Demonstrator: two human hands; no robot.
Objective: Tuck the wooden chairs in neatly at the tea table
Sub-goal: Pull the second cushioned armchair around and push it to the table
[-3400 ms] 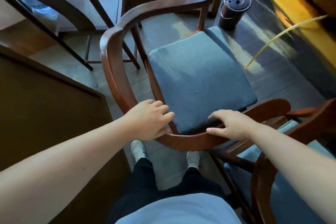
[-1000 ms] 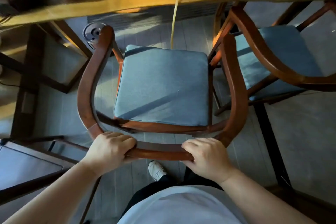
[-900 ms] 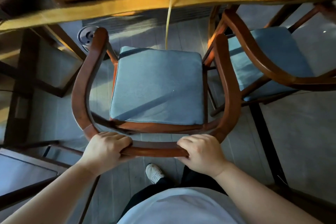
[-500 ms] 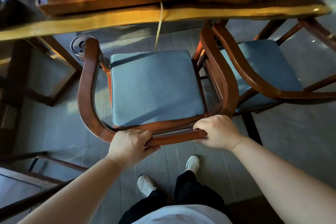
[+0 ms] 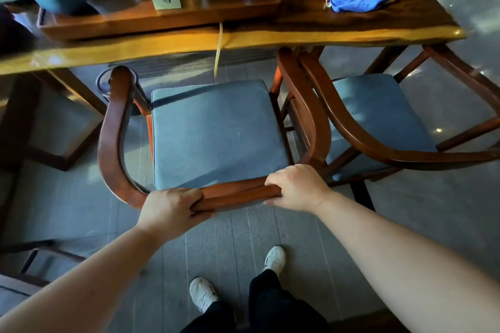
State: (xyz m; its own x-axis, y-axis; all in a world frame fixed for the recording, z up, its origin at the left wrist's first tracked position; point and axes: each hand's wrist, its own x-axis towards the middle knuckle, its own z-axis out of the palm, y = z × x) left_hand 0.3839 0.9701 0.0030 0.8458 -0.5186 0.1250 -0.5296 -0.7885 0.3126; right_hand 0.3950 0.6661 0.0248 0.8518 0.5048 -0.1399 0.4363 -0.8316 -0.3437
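Both the left hand (image 5: pixel 173 211) and right hand (image 5: pixel 296 188) clench the back rail of the wooden chair (image 5: pixel 113 127), spaced apart for a straight push, its armrests just reaching the surface (image 5: pixel 270 38) edge beside a second chair (image 5: pixel 378 121).

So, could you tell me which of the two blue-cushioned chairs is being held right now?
The chair on the left, facing the table's middle: the left hand and right hand both grip its back rail. The chair on the right is untouched.

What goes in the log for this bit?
left hand grips chair back | right hand grips too | seat short of table
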